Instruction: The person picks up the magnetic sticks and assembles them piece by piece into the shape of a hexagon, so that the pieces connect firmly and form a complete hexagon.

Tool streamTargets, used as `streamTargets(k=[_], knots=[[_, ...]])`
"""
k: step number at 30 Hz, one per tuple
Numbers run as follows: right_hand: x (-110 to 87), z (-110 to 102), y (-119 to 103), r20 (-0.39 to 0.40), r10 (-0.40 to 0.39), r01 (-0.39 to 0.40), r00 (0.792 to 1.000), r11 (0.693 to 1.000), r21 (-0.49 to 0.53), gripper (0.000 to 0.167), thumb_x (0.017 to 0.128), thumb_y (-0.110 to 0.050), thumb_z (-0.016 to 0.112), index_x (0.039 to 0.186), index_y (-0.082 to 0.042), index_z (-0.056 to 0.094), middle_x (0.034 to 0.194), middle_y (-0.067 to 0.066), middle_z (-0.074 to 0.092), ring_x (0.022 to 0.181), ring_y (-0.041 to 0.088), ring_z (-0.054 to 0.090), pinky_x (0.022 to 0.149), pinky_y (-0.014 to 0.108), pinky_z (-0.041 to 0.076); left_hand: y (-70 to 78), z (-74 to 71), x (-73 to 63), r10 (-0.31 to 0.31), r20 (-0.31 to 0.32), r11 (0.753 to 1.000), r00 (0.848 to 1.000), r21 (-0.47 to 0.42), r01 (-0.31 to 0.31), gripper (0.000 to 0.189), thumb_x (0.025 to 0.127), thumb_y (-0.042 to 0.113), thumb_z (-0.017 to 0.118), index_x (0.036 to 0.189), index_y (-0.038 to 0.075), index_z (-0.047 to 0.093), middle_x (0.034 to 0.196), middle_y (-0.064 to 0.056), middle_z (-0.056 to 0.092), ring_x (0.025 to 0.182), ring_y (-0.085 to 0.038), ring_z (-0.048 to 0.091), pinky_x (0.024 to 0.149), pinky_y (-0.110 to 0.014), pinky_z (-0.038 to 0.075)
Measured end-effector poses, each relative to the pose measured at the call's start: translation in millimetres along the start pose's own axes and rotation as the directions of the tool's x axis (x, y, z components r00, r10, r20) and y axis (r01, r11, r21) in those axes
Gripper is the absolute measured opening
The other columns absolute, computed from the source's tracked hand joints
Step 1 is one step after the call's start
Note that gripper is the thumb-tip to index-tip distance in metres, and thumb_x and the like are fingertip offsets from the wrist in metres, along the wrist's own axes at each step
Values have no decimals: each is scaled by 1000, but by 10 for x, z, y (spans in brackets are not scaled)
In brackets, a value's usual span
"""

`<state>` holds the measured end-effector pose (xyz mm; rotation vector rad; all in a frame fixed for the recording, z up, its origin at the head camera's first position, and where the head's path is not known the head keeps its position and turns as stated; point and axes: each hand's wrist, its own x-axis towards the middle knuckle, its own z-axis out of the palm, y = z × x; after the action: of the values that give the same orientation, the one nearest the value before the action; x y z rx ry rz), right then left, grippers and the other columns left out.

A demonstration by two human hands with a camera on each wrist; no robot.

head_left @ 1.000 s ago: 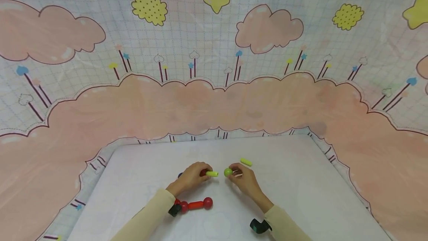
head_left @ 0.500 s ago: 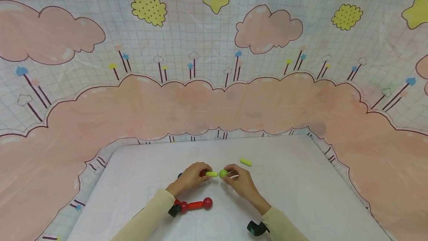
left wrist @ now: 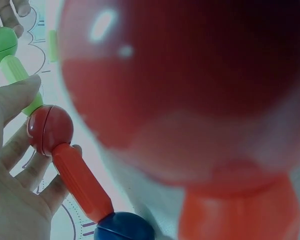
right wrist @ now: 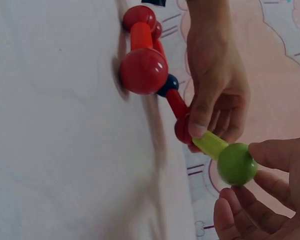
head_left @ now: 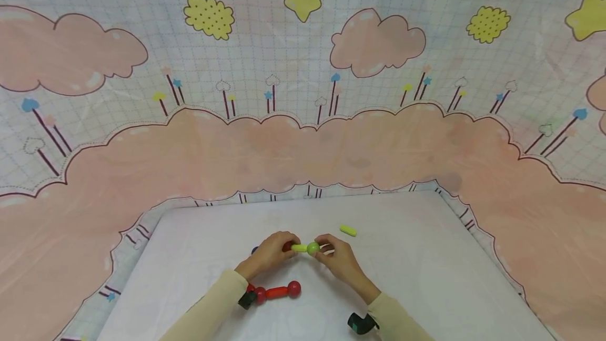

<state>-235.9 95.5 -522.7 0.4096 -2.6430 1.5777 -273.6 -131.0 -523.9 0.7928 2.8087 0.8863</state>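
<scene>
My left hand (head_left: 272,251) grips a chain of toy balls and rods near its red ball (left wrist: 50,130) and yellow-green rod (left wrist: 14,69). An orange-red rod (left wrist: 82,182) runs from that red ball to a blue ball (left wrist: 124,227). In the right wrist view, my right hand (right wrist: 275,195) pinches a green ball (right wrist: 237,164) between thumb and fingers. The green ball meets the free end of the yellow-green rod; how deep the rod sits in it is hidden. In the head view my right hand's fingers partly cover the green ball.
Red balls (head_left: 294,289) joined by an orange-red rod (head_left: 276,292) lie on the white table (head_left: 402,257) by my left forearm. A loose yellow-green rod (head_left: 348,230) lies beyond my right hand. A patterned cloth (head_left: 293,151) hangs behind.
My right hand has moved left with the green ball, closing the gap to the yellow-green rod. My left hand has stayed nearly still. The head view has shifted slightly.
</scene>
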Motion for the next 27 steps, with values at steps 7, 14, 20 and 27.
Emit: streamTargets(k=[7, 14, 20, 27], knots=[[64, -178, -1, -77, -3, 0, 997, 999, -36, 28, 87, -14, 74, 113, -9, 66, 109, 11, 70, 95, 19, 66, 75, 24, 51, -4, 12, 4, 0, -6, 1000, 1000, -13, 0, 20, 89, 16, 73, 108, 18, 69, 95, 6, 64, 86, -11, 50, 79, -27, 46], [157, -378, 109, -158, 14, -27, 987, 997, -79, 28, 86, -13, 74, 112, -8, 67, 107, 11, 70, 95, 19, 66, 76, 25, 51, -14, 10, -4, -8, -6, 1000, 1000, -21, 8, 22, 89, 17, 73, 110, 18, 68, 97, 6, 62, 88, -11, 50, 80, -26, 47], [220, -524, 220, -204, 53, -72, 978, 993, -88, 29, 85, -11, 75, 112, -6, 67, 105, 9, 71, 97, 22, 67, 77, 27, 51, -19, 9, 4, -8, -9, 1000, 1000, -13, 8, 21, 89, 18, 73, 109, 19, 68, 96, 7, 62, 87, -10, 50, 79, -27, 46], [290, -639, 412, -228, 93, -126, 969, 983, -131, 29, 86, -12, 74, 113, -4, 67, 107, 10, 70, 101, 25, 64, 83, 37, 51, -8, 6, -5, -28, 1, 999, 1000, -19, 28, 22, 89, 19, 73, 110, 20, 68, 97, 8, 62, 88, -11, 50, 80, -27, 47]])
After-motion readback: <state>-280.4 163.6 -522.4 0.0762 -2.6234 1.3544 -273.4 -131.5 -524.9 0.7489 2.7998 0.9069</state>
